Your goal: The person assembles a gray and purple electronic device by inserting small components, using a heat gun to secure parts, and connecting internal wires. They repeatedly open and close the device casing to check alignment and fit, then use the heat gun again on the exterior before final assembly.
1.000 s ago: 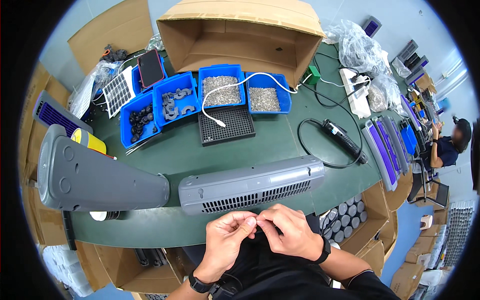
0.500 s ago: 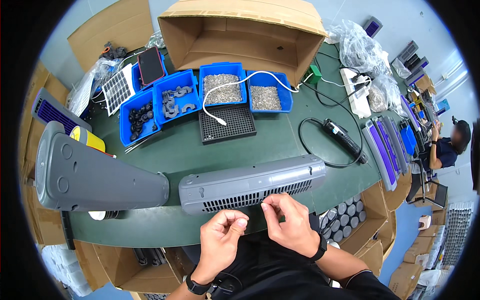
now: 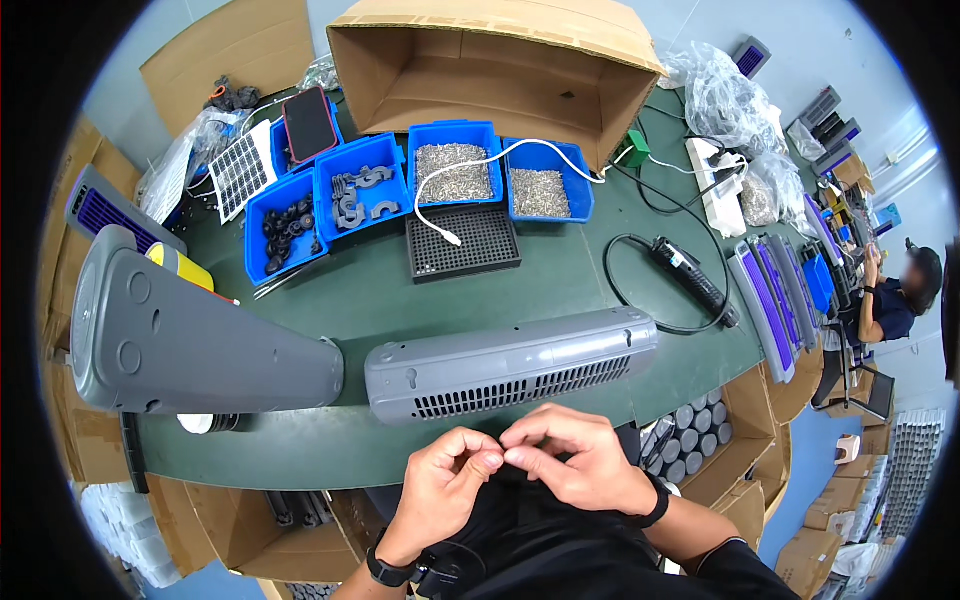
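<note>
My left hand point(image 3: 447, 486) and my right hand point(image 3: 572, 462) meet at the fingertips just in front of the table's near edge, above my lap. Both pinch with thumb and forefinger; whatever lies between the fingertips is too small to see. Right behind them a long grey housing with a slotted grille point(image 3: 510, 368) lies on its side on the green table point(image 3: 400, 290). To its left lies a bigger tapered grey housing point(image 3: 190, 340). Neither hand touches either housing.
Blue bins point(image 3: 350, 195) of dark parts and small metal pieces stand at the back, with a black grid tray point(image 3: 462, 242), a white cable point(image 3: 470, 180) and an open cardboard box point(image 3: 490, 60). A black corded power screwdriver point(image 3: 690, 275) and purple-grey panels point(image 3: 770, 290) lie right. A seated person point(image 3: 890, 300) works far right.
My hands touched a second ago, drew slightly apart half a second ago, and have come together again at the fingertips. Nothing on the table has moved.
</note>
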Demonstrator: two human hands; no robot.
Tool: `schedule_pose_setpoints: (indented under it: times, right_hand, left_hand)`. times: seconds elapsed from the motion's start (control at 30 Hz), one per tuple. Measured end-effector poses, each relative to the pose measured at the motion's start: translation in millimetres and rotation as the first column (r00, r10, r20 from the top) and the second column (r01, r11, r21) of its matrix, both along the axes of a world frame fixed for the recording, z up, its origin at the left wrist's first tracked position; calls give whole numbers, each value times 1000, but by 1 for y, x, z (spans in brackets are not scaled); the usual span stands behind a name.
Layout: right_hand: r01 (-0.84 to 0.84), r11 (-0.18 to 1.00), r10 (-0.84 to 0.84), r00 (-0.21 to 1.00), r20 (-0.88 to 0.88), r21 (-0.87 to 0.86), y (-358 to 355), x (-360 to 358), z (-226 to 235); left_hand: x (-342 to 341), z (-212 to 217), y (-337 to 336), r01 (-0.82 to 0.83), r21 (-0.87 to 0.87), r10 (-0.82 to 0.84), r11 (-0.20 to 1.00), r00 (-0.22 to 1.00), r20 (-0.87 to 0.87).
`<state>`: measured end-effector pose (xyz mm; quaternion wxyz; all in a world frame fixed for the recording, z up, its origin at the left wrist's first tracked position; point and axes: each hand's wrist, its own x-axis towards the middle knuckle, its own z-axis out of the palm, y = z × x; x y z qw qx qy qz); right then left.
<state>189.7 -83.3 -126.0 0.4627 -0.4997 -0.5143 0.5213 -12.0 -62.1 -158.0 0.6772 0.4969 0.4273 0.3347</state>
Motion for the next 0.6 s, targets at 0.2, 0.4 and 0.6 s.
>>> schedule_pose_setpoints:
  times: [0.2,0.4,0.6]
  right_hand:
    - [-179,981,174,982,71,71,3,1,-3]
    - [-237,941,165,945,284,240,5,-21,-4]
    - [-321,687,-213,769,603,652,40,-60,2]
  left_hand:
    - [-13,-2,-3,46,-18,-46,999,999,-9]
    - [-36,-16,-2,85,-242,-33,966,977,210]
    - [-65,2,0,-134,-345,227,929,943,245]
